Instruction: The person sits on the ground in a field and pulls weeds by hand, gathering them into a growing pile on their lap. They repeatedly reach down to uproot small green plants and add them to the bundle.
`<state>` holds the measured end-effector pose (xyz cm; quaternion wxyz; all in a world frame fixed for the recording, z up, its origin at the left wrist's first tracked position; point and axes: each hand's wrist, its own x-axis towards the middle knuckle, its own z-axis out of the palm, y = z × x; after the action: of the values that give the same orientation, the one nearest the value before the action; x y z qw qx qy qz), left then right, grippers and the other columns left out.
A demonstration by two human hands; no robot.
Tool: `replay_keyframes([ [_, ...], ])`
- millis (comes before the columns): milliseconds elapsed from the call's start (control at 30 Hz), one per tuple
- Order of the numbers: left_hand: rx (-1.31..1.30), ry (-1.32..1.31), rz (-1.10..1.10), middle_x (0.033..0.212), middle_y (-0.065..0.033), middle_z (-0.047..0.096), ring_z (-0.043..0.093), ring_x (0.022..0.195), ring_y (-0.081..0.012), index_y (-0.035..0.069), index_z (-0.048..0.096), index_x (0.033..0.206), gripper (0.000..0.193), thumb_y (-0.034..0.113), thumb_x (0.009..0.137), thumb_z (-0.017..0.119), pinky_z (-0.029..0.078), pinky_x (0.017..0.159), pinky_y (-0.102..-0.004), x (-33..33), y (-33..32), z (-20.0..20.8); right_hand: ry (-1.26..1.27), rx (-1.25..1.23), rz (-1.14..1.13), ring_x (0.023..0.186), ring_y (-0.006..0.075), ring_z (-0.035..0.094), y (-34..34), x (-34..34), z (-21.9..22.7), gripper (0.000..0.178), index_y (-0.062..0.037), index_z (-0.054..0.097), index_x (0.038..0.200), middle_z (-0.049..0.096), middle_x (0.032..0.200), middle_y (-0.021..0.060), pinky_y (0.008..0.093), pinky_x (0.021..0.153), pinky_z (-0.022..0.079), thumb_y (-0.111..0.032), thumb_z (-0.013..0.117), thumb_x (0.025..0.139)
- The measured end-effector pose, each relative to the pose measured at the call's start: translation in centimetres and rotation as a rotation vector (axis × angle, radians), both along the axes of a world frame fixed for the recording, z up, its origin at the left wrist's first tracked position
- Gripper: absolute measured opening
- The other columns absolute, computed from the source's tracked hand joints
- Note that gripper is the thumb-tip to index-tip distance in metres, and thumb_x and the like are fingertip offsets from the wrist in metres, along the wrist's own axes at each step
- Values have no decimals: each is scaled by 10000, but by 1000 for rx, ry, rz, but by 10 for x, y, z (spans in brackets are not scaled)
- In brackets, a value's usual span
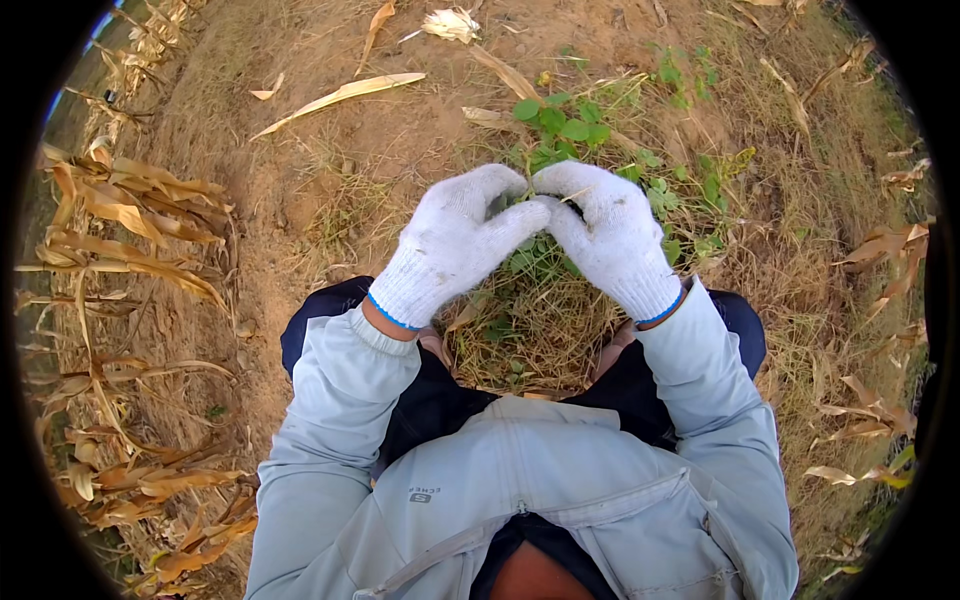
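My left hand (452, 238) and my right hand (612, 228) both wear white knitted gloves with blue trim at the wrist. Their fingertips meet in front of me, thumbs and forefingers pinched together. A thin plant stem (529, 172) shows between the fingertips; the exact grip is partly hidden by the gloves. Just beyond them, round green leaves (566, 126) of a low plant spread out. Beneath my hands lies a tangle of dry grass (540, 325) with some green leaves mixed in, between my feet.
Dry corn stalks (130, 205) stand along the left side, and more dry leaves (888, 250) hang at the right. A long dry husk leaf (340, 100) and a pale corn husk (451, 25) lie on the brown soil ahead. Green weeds (712, 185) grow at the right of my hands.
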<state>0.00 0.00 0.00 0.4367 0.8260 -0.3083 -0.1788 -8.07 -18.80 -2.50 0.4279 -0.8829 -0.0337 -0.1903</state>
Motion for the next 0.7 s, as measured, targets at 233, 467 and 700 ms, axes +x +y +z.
replay_keyframes([
  [233,-119,186,-30,808,-15,652,592,716,-72,4,716,1073,268,250,966,701,488,635,-254,0,2,1,-32,-84,18,915,394,697,-1,-2,13,155,-69,726,1033,714,951,172,452,789,565,-158,694,910],
  [467,-145,211,-10,794,3,639,574,676,-62,24,711,1066,248,252,972,687,453,572,-229,6,4,1,-13,-214,33,887,387,687,-5,10,21,168,-102,731,1022,706,942,150,476,772,556,-212,684,904],
  [700,-302,512,161,853,-13,696,584,634,-50,62,705,1054,181,198,941,667,406,507,-190,-3,22,31,-81,-378,-329,866,357,701,-58,19,2,175,-97,722,1018,723,921,141,440,763,560,-249,713,930],
])
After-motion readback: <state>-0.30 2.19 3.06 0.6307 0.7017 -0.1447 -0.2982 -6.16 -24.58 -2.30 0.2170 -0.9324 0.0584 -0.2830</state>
